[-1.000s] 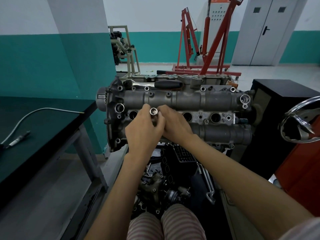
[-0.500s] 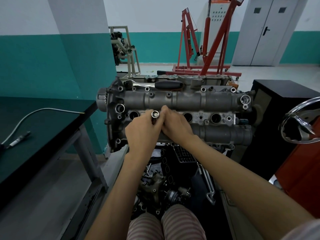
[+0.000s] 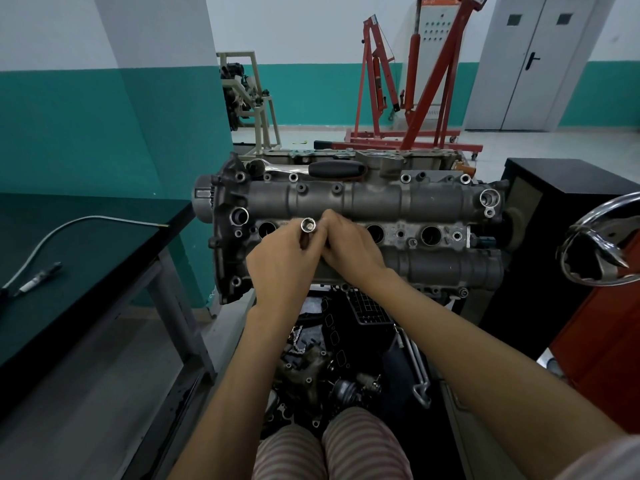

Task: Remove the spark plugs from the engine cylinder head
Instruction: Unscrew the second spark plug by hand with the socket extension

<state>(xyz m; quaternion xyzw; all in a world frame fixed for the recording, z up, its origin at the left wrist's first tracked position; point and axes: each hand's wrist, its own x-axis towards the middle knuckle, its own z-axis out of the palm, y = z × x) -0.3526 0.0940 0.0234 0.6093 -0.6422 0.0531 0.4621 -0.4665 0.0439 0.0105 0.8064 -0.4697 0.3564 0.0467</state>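
Cylinder head [image 3: 374,202] on stand, left hand [image 3: 282,263] gripping socket [image 3: 308,226] over second plug hole, right hand [image 3: 349,245] touching it, grip unclear, ratchet [image 3: 332,168] on top

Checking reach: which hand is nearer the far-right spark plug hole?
Right hand: it sits two holes left of the far-right hole; the left hand is farther left.

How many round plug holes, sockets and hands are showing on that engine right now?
Open plug holes: 3
Socket: 1
Hands: 2, left hand, right hand
Total: 6
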